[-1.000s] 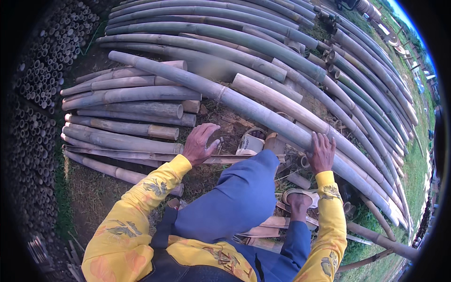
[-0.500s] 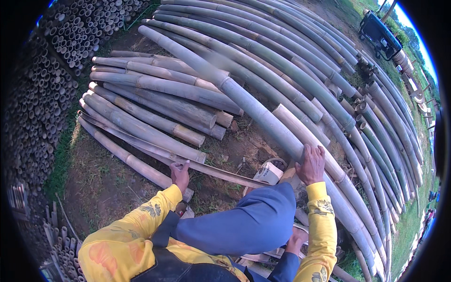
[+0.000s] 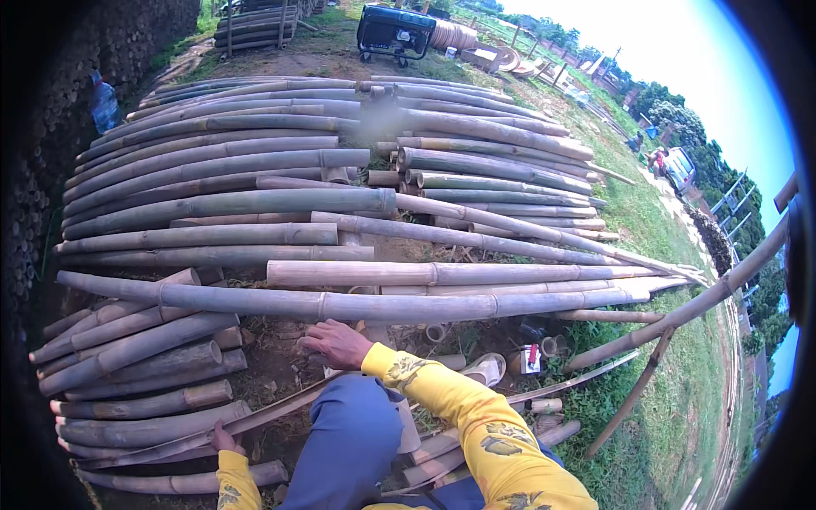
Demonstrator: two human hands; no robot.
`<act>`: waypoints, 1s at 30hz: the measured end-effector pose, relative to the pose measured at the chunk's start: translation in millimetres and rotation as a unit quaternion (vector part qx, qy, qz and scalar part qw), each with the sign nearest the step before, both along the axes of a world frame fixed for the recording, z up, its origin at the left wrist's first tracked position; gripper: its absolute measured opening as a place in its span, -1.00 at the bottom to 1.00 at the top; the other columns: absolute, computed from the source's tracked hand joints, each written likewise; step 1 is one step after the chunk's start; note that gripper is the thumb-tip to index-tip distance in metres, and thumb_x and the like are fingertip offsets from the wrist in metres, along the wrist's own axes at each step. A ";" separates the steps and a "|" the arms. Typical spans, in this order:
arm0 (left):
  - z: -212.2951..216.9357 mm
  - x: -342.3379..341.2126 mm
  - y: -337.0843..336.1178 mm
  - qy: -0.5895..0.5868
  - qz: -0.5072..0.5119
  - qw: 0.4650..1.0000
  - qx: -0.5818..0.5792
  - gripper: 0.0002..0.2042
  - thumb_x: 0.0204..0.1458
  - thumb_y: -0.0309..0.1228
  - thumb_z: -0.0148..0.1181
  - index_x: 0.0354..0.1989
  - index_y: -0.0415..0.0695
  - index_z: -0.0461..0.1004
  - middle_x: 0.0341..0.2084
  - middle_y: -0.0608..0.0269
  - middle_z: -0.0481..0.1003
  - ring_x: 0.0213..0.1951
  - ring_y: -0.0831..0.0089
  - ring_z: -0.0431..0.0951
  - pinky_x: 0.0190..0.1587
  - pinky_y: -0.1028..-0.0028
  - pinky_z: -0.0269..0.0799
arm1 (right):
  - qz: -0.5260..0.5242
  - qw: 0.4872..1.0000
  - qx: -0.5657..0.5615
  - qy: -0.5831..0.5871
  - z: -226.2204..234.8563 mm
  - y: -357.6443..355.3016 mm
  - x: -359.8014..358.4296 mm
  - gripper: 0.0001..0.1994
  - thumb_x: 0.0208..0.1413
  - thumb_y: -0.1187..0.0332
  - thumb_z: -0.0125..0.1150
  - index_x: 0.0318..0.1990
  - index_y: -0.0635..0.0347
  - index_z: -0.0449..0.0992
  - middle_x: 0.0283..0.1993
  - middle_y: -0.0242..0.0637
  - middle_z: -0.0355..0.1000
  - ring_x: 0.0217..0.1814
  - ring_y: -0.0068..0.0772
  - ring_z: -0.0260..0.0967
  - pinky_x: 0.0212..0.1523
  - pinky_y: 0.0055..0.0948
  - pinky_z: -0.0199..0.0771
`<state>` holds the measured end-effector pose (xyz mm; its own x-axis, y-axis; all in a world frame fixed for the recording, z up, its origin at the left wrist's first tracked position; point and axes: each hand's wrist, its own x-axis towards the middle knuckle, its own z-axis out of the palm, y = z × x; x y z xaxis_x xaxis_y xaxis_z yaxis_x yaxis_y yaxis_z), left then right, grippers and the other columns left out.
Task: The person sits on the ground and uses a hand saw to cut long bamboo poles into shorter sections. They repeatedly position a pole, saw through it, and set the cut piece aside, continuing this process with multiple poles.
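Note:
A long split bamboo strip (image 3: 276, 413), hollow side showing, runs from the lower left across to my knee. My left hand (image 3: 225, 439) is at its near edge, the fingers closed on it and partly hidden. My right hand (image 3: 338, 343) holds nothing; its fingers are apart and slightly bent, just on the near side of a long whole bamboo pole (image 3: 408, 307). That pole lies across the front of the pile, left to right. Whether my right fingertips touch anything, I cannot tell.
Rows of bamboo poles (image 3: 229, 201) lie beyond, with shorter poles (image 3: 144, 429) stacked at left. A slanted bamboo post (image 3: 722, 289) with a brace stands at right. A sandal (image 3: 487, 370) is near my leg. A dark generator-like machine (image 3: 395, 34) stands far back.
The view has swung to the right and up. My right hand has come off the long pole to its near side. My left hand stays at the split strip.

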<state>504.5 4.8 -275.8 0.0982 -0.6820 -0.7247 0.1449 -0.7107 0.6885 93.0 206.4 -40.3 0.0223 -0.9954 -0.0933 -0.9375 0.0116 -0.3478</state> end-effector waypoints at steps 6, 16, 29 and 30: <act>26.6 -23.7 7.9 -0.067 -0.013 0.997 -0.044 -0.51 0.07 -0.27 0.31 0.11 -0.33 0.49 0.03 0.03 0.51 -0.06 0.19 0.58 -0.06 0.17 0.57 | -0.091 0.979 -0.030 -0.180 -83.4 112.5 -10.7 -0.66 0.12 0.17 0.16 -0.01 0.06 0.60 -0.09 -0.04 0.59 0.02 0.07 0.54 -0.01 0.06 0.48; 113.4 -42.9 -28.8 0.216 0.117 0.957 -0.154 -0.91 0.09 -0.45 0.21 -0.27 -0.14 0.47 -0.36 0.21 0.55 -0.25 0.32 0.60 -0.05 0.34 0.55 | -0.075 0.990 -0.111 0.052 30.3 49.9 -15.6 -0.72 0.20 0.01 0.25 -0.18 0.00 0.52 -0.29 -0.20 0.56 -0.17 0.01 0.57 -0.26 -0.03 0.52; 268.4 -199.5 -43.7 0.242 -0.054 0.934 -0.257 -0.70 0.09 -0.52 0.24 -0.10 -0.22 0.24 -0.37 0.09 0.51 -0.37 0.20 0.66 -0.20 0.21 0.64 | -0.161 0.976 -0.141 0.051 101.4 172.3 -18.4 -0.45 0.14 0.18 0.40 0.31 -0.09 0.46 -0.30 -0.18 0.43 -0.28 0.01 0.49 -0.27 -0.11 0.49; 261.4 -206.3 -49.5 0.254 -0.060 0.930 -0.258 -0.77 0.14 -0.51 0.22 -0.15 -0.25 0.29 -0.36 0.07 0.54 -0.34 0.20 0.66 -0.14 0.17 0.62 | -0.161 0.975 -0.145 0.050 99.5 173.2 -17.8 -0.44 0.13 0.19 0.41 0.31 -0.09 0.46 -0.29 -0.17 0.44 -0.28 0.02 0.50 -0.26 -0.10 0.50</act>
